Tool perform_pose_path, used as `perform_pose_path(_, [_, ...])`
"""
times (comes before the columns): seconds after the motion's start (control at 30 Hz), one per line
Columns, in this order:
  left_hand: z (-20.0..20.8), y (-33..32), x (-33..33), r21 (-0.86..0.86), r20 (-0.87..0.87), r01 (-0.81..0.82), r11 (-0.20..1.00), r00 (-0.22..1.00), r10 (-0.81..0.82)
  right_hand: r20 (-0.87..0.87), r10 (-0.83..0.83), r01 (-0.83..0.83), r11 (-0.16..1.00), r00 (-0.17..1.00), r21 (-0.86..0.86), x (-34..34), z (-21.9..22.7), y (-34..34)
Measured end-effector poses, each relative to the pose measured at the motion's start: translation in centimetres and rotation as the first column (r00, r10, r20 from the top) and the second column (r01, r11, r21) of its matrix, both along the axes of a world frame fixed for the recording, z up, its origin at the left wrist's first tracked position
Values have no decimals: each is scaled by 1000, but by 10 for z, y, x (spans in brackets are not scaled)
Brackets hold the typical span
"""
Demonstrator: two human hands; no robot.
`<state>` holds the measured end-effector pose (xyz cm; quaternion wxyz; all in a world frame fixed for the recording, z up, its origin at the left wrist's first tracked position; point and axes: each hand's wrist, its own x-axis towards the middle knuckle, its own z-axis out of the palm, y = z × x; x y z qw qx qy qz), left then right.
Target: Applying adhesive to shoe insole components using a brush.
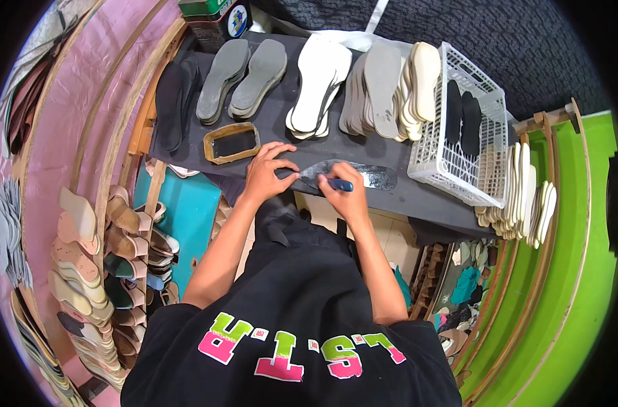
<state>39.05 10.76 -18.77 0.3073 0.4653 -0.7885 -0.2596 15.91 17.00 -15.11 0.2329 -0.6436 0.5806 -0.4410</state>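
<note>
A dark insole [382, 178] with a wet-looking, glossy surface lies flat at the front edge of the black-covered table. My left hand [272, 169] is at its left end, thumb and forefinger closed on the tip while the other fingers stretch over the tabletop. Over the insole's middle, my right hand [339, 193] grips a blue-handled tool [340, 184]; the fingers hide its working end. Just beyond my left hand stands a small open tan container [210, 150] with dark contents.
Stacks of black [170, 112], grey [222, 78], white [319, 74] and cream insoles [426, 78] line the table's back. At right stands a white plastic basket [451, 169] with black insoles inside. Racks of shoe parts [78, 285] flank me. A green-and-black can [217, 24] sits at back left.
</note>
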Motion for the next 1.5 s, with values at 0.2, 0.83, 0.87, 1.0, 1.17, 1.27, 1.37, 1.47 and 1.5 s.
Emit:
perform_pose_path(0.2, [-5, 0, 4, -51, 4, -3, 999, 1000, 3, 16, 80, -80, 997, 997, -15, 27, 1, -15])
perform_pose_path(0.83, [-3, -2, 3, -1, 16, 12, 1000, 1000, -12, 117, -52, 56, 998, 992, -36, 29, -6, -8])
perform_pose_path(0.87, [-2, -2, 3, 4, 26, 10, 1000, 1000, -10, 116, -54, 58, 998, 992, -34, 28, -7, -8])
perform_pose_path(1.0, [-3, 0, 4, 25, 14, 14, 1000, 1000, -15, 161, -115, 107, 992, 980, 60, 23, -9, -8])
perform_pose_path(1.17, [-4, -2, 4, -8, 46, 51, 999, 998, -51, 143, -88, 88, 996, 986, 11, 30, -12, -10])
perform_pose_path(1.27, [-3, 0, 5, 3, 63, 38, 999, 997, -38, 161, -98, 86, 993, 982, 81, 27, -18, -11])
perform_pose_path(1.37, [0, -1, 2, 14, 63, 35, 999, 997, -35, 304, -218, 145, 959, 927, 245, 22, -29, -8])
perform_pose_path(1.47, [3, -1, 1, 2, 69, 36, 999, 997, -36, 214, -135, 116, 988, 967, 101, 28, -30, -11])
perform_pose_path(1.5, [4, -1, 1, -13, 73, 29, 1000, 997, -27, 215, -139, 119, 987, 967, 104, 28, -29, -9])
